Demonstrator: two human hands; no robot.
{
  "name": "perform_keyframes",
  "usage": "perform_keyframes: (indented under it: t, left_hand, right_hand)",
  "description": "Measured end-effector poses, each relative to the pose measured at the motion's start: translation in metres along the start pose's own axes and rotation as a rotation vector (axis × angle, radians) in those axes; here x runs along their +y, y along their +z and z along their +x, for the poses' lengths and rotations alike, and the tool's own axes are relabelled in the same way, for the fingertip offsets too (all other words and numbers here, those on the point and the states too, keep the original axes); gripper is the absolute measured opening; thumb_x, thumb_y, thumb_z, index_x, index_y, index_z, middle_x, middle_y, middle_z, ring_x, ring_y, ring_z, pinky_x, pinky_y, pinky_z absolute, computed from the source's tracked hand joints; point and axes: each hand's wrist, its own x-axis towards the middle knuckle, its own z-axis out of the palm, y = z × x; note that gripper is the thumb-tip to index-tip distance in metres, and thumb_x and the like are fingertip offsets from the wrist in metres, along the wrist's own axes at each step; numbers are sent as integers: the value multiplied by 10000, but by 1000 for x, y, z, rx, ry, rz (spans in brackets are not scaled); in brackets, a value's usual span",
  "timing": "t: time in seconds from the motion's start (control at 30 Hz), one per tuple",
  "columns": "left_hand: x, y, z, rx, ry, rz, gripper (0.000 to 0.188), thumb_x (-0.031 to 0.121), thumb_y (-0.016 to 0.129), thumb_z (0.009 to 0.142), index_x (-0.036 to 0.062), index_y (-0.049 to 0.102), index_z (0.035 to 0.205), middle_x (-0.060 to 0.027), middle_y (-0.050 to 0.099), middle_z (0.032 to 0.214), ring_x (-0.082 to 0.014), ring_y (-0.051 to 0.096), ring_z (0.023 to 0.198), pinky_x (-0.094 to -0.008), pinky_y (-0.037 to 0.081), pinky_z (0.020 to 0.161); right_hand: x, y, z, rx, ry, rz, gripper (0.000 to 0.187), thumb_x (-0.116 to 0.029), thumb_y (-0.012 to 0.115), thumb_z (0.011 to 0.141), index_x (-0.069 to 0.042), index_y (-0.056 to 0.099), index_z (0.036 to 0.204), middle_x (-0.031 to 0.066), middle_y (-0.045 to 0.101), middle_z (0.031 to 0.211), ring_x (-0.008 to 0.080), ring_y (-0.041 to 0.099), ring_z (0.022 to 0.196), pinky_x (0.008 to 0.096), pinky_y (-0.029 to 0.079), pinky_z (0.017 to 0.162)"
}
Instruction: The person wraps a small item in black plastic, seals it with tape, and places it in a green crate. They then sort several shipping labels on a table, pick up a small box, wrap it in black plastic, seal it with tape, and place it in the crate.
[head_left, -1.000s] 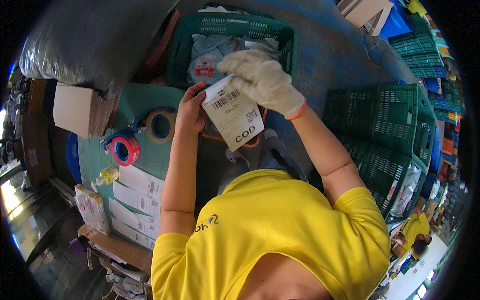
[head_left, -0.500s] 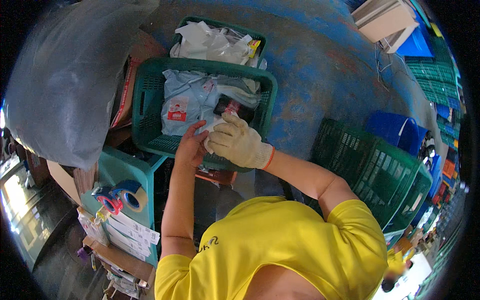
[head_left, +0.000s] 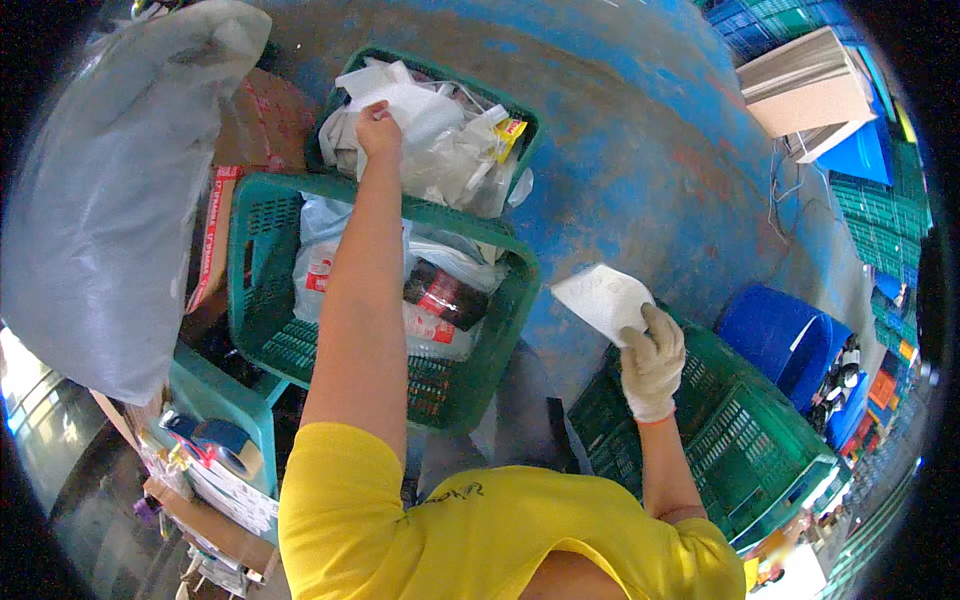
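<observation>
At 6 o'clock, nearest the camera, sits the yellow shirt (head_left: 480, 530) of the person, both arms going up from it. Right hand (head_left: 652, 362), in a white work glove at abt 3 o'clock of centre, has its fingers closed in a pinch on the lower edge of a white packet (head_left: 603, 298), which sticks up and left of the glove, held over the blue floor (head_left: 640, 170) beside an upturned green crate (head_left: 730, 440). At 9 o'clock, low down, a roll of blue tape (head_left: 222, 443) rests on a teal stand (head_left: 232, 398). Ahead of the shirt, a green basket (head_left: 500, 330) holds bagged parcels — clear wrap, one w/ a dark red item inside. Left arm runs bare straight across it toward 12 o'clock; left hand (head_left: 378, 128) is curled shut, gripping white plastic bags (head_left: 430, 140) piled in a second green basket (head_left: 525, 125) just behind the first. Big grey sack (head_left: 110, 200) fills the 9–10 o'clock side. Far off at 2 o'clock — a blue bin (head_left: 775, 335), stacked cardboard (head_left: 805, 85).
</observation>
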Motion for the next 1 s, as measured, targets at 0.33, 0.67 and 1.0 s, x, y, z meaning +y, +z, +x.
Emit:
perform_keyframes:
  t: [0.33,0.67,1.0]
  left_hand:
    - [55,-64,-206,-554,248,-179,695,198,698,788,70,353,1379,-156,500,1291,-272,471,1199,-386,364,991]
    - [-59,-149,-372,-17,-604,-640,601,-6,682,766,-10,374,1281,-146,572,1120,-216,582,991,-321,477,845]
    - [-171,-109,-344,274,-584,-658,667,-61,638,767,0,292,1334,-120,592,987,-199,595,868,-310,496,770]
  right_hand:
    - [-10,-12,77,-293,487,586,264,-85,646,775,-60,604,1035,115,644,964,229,636,860,331,489,765]
    - [-108,129,112,-1068,134,596,581,-179,632,757,-101,446,1301,172,620,1082,298,615,977,362,471,845]
    - [-114,232,87,-1029,214,175,751,-162,593,782,-219,225,1434,245,568,1155,399,565,1039,457,451,886]
